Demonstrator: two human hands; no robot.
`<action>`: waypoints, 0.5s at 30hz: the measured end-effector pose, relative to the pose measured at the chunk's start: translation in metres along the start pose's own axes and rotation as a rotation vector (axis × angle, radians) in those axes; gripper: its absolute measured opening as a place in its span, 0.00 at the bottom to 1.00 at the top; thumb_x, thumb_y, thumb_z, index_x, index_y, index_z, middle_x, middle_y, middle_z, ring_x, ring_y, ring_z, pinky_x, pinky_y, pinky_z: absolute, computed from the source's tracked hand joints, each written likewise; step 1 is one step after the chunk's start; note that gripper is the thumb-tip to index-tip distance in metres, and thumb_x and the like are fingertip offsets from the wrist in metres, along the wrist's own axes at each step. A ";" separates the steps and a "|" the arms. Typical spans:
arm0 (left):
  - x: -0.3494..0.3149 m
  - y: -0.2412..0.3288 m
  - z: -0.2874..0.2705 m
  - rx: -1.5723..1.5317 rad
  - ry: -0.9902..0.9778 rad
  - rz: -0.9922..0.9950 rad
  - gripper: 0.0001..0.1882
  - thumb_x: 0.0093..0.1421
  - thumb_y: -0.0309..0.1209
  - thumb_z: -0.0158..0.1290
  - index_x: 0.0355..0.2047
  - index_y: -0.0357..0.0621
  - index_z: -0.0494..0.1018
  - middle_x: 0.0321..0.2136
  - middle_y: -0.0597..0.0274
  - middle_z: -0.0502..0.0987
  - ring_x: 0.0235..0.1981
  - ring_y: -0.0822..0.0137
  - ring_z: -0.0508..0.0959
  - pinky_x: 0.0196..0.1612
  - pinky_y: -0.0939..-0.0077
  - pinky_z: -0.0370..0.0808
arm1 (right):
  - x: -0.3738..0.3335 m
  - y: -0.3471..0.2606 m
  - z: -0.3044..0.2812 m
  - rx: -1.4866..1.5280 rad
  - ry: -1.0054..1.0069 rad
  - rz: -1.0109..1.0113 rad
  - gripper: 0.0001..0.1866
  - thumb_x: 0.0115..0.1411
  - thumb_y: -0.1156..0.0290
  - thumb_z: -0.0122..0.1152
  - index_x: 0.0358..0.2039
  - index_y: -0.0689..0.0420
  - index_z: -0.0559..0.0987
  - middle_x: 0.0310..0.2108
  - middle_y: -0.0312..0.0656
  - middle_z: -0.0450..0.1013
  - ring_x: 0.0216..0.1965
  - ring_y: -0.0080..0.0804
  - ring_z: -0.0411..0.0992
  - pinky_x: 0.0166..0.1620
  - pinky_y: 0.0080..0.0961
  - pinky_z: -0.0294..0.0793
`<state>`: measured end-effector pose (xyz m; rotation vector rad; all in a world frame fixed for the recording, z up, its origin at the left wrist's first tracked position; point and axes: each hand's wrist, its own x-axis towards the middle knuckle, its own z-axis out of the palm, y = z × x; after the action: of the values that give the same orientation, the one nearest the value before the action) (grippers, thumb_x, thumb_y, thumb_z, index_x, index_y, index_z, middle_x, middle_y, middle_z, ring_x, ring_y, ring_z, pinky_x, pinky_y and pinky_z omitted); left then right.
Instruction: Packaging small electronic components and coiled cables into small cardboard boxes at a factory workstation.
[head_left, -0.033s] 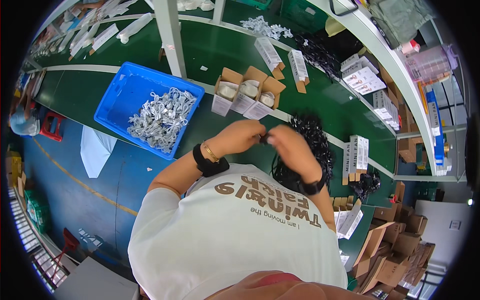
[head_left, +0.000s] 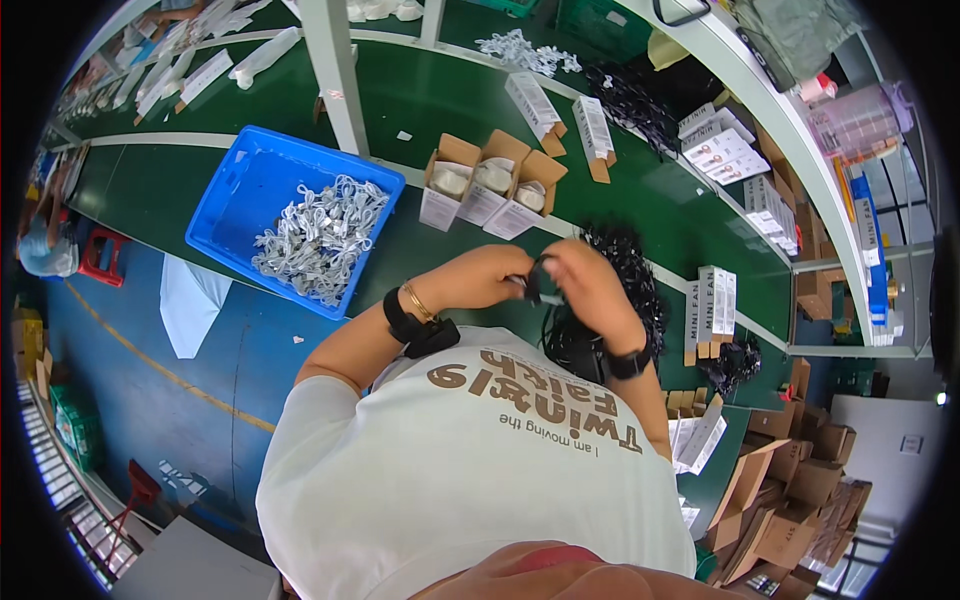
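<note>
My left hand point(head_left: 497, 275) and my right hand point(head_left: 588, 283) meet in front of my chest. A small dark looped strap point(head_left: 540, 278) is pinched between their fingertips; its exact kind is hard to make out. Just beside and partly under my right hand lies a heap of shiny black straps point(head_left: 628, 258). Beyond my hands, open small cartons point(head_left: 487, 185) stand in a row with rounded white items in them. Left of my left hand, a blue plastic bin point(head_left: 225, 205) holds a tangle of white cables point(head_left: 325, 235).
White printed boxes point(head_left: 716, 305) stand at the right beside a smaller black bundle point(head_left: 733, 368). More cartons point(head_left: 594, 130) and a black strap pile point(head_left: 632, 105) lie on the far green bench. A white post point(head_left: 338, 85) rises behind the bin. Brown cartons point(head_left: 790, 530) are stacked lower right.
My right hand has turned slightly, and more of the dark loop shows between my fingers. Both hands stay in nearly the same place.
</note>
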<state>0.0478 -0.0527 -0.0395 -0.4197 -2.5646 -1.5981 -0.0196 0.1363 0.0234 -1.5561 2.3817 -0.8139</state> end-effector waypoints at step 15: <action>0.031 0.028 -0.004 -0.970 -0.140 -0.097 0.07 0.54 0.24 0.56 0.33 0.40 0.70 0.30 0.66 0.73 0.31 0.72 0.74 0.31 0.77 0.70 | 0.001 0.051 0.003 0.857 0.292 0.284 0.14 0.60 0.73 0.53 0.46 0.60 0.72 0.37 0.38 0.73 0.34 0.29 0.72 0.37 0.26 0.71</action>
<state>0.0258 -0.0387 -0.0069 -0.4653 -1.7042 -2.8482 -0.0596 0.1497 -0.0062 -0.7736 1.8912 -1.7557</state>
